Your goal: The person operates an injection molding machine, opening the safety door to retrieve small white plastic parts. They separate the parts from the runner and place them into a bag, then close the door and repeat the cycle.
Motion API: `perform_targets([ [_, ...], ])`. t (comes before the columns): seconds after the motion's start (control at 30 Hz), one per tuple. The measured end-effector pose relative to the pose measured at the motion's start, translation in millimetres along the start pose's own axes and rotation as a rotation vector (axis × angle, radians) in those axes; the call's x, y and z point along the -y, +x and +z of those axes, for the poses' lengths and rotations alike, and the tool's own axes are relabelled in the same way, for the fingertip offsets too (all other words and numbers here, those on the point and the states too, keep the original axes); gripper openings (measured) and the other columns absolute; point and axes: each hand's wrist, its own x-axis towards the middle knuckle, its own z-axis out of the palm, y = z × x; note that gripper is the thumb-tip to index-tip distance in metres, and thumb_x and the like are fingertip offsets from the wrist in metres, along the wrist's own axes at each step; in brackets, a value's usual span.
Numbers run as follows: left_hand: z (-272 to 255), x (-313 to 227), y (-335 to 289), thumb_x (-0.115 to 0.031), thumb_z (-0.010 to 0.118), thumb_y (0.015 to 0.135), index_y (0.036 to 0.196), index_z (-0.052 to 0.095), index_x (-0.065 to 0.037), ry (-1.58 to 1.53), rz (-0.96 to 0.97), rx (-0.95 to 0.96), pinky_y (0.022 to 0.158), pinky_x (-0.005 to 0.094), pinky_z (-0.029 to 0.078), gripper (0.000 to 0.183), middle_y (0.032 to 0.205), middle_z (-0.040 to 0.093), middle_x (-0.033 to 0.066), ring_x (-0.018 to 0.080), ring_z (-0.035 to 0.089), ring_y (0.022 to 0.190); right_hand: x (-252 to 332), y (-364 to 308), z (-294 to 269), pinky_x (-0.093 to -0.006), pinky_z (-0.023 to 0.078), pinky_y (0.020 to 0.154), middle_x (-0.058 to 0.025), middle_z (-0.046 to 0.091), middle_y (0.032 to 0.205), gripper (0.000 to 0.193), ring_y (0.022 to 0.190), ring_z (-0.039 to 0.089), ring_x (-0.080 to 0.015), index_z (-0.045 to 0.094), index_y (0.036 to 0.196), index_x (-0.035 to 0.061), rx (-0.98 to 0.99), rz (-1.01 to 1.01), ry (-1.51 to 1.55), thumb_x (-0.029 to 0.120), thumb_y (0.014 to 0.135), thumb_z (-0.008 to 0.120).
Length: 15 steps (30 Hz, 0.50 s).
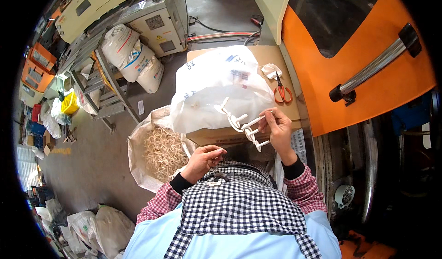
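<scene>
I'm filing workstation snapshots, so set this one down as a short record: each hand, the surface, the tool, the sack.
Left hand: fingers curled near the apron; whether it holds anything is unclear
Right hand: pinching a white branched plastic piece
Surface: cardboard box, partly covered by a translucent white plastic bag
Tool: orange-handled scissors, on the box
Sack: white, open, holding tangled beige strands
</scene>
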Motion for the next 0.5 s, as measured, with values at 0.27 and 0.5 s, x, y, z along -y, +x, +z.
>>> perform_targets([
  [0.27, -8.8, -14.0, 9.4, -0.012, 0.056, 0.088, 0.095, 0.063, 0.001, 0.028, -0.009, 0.047, 0.064, 0.017, 0.043, 0.016, 0.082, 0.06, 0.0023, 0.007, 0.053, 0.072, -1.5, 12.4, -1.0, -0.0188, 0.042, 0.051, -0.0007, 0.059, 0.067, 0.018, 0.058, 0.053, -0.0045, 0.06, 0.087, 0.0012, 0.021, 0.0, -0.076, 0.015, 0.093, 0.049],
  [0.5, -10.2, -17.9, 12.3, -0.012, 0.055, 0.089, 0.096, 0.062, 0.002, 0.053, -0.023, 0.051, 0.064, 0.017, 0.043, 0.017, 0.08, 0.058, 0.0024, 0.007, 0.052, 0.071, -12.7, 23.7, 1.5, -0.0203, 0.042, 0.051, -0.0013, 0.058, 0.066, 0.018, 0.056, 0.053, -0.0058, 0.06, 0.086, 0.0005, 0.044, 0.045, -0.051, 0.014, 0.092, 0.05],
])
